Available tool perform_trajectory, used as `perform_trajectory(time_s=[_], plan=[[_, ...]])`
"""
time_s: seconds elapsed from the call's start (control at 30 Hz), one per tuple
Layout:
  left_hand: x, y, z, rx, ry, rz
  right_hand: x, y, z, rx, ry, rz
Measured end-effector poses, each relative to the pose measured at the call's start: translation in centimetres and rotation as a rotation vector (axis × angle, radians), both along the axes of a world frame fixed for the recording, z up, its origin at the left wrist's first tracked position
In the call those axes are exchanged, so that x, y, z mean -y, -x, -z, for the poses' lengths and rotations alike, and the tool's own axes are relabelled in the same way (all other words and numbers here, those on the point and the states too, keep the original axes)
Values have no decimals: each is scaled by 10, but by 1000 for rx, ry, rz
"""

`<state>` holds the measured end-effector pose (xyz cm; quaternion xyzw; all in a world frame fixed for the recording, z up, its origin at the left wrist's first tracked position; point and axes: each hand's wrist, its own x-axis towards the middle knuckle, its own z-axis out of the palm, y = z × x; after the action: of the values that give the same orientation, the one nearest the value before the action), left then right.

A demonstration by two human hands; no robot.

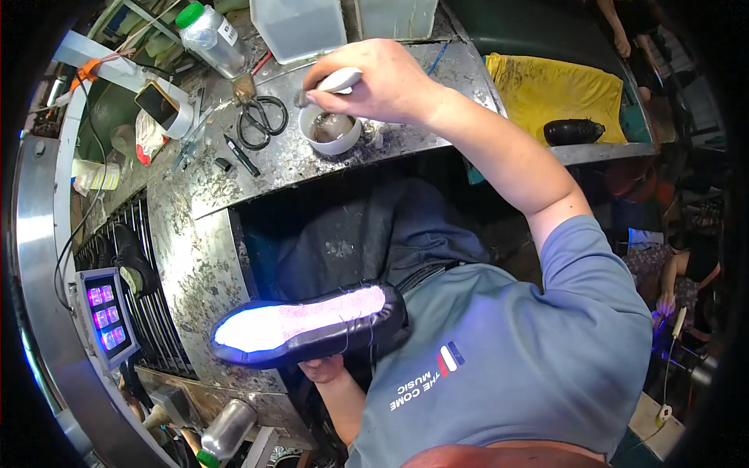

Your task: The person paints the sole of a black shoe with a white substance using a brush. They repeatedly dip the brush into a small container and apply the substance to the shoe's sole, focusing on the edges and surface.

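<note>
My right hand (386,82) is closed round the white handle of a small brush (341,79), above the left rim of a white bowl (331,144). Dark residue and a little cloudy liquid show inside the bowl. A black shoe (382,331) is held sole up in front of my body, its toe to the left. Bright violet-white light falls on the sole's pale middle, strongest at the forefoot. My left hand (321,366) grips the shoe from below; most of its fingers are hidden under it. Loose threads hang across the shoe's side.
Left of the bowl lie black scissors (262,123) and a black marker (242,155). A green-capped bottle (212,43) and plastic bins (299,27) stand behind. A lit violet lamp panel (108,317) is at far left. Another black shoe (573,132) rests on yellow cloth (546,86).
</note>
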<state>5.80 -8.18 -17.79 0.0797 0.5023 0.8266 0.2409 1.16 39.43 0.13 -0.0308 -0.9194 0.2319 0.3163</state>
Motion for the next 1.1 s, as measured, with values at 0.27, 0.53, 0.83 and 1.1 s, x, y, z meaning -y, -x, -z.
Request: perform_trajectory(time_s=[0.27, 0.53, 0.83, 1.1], plan=[[-15, 10, -48, -330, 346, -111, -3, -16, 18, 47, 35, 5], [-84, 39, -115, -1503, 693, -380, -6, -15, 36, 134, 9, 15], [-94, 64, -209, -1898, 939, 7, 16, -50, 3, -9, 471, -343], [-80, 76, -228, -2073, 1024, 254, 65, -62, -14, -7, 767, -795]])
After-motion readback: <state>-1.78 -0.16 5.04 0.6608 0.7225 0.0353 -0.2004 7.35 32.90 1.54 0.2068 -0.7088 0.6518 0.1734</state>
